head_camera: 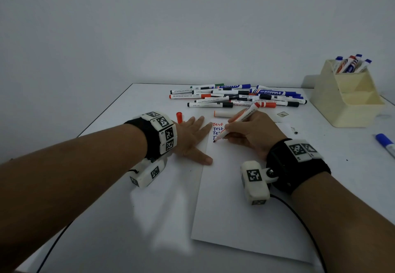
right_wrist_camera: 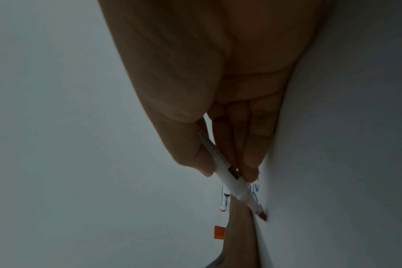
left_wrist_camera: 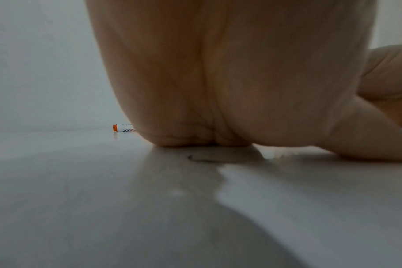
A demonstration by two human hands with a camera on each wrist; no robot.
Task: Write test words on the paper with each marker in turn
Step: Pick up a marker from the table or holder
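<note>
Right now the fingers (right_wrist_camera: 250, 163) of the right hand (head_camera: 254, 132) are curled round a red marker (head_camera: 237, 123), pinching its white barrel near the tip, and the red tip touches the paper (head_camera: 245, 208) just below the written lines. Those lines, "Test" in red on top and blue ones beneath, sit at the paper's far left corner, partly hidden by the marker. At the paper's left edge lies the left hand (head_camera: 190, 140), its fingers straight and spread flat, the thumb and fingertips pressing on the paper's edge while the palm rests on the white surface (head_camera: 106, 219). Beyond the left hand stands a red cap (head_camera: 179, 117); beyond the paper's far edge lies a white marker piece with an orange end (head_camera: 222, 113). Farther past the paper a heap of markers (head_camera: 237, 96) lies on the surface. To the far right of the paper stands a cream holder (head_camera: 346, 101) with several markers in it, and a blue marker (head_camera: 385, 144) lies to the right of the paper.
</note>
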